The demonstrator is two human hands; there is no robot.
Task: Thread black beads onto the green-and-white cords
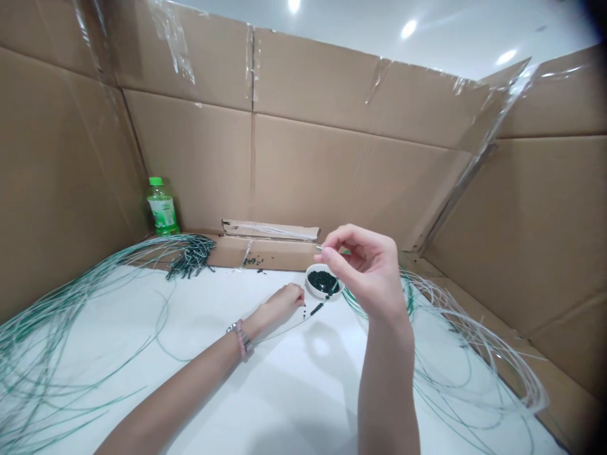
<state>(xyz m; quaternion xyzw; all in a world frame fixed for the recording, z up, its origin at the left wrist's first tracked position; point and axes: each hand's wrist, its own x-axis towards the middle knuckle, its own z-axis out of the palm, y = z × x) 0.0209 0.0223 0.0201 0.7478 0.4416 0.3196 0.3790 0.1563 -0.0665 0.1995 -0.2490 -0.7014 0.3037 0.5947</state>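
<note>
My right hand point(363, 268) is raised above the bowl, thumb and forefinger pinched on a thin pale green cord point(319, 248) whose short end sticks out to the left. Below it, a strand of small dark beads point(317, 309) hangs on a thin line slanting down left across the white tabletop. My left hand point(283, 302), with a bracelet at the wrist, rests low on the table just left of the bowl. Its fingers are closed; what they hold is hidden. A few loose dark beads lie by its fingertips. The white bowl point(309, 287) contains many dark beads.
Long green and clear cords point(52, 328) spread over the left side, ending in a dark bundle point(192, 256). More looped cords point(497, 341) lie at right. A green bottle point(162, 208) stands in the back left corner. Cardboard walls point(313, 164) enclose the white table point(227, 404).
</note>
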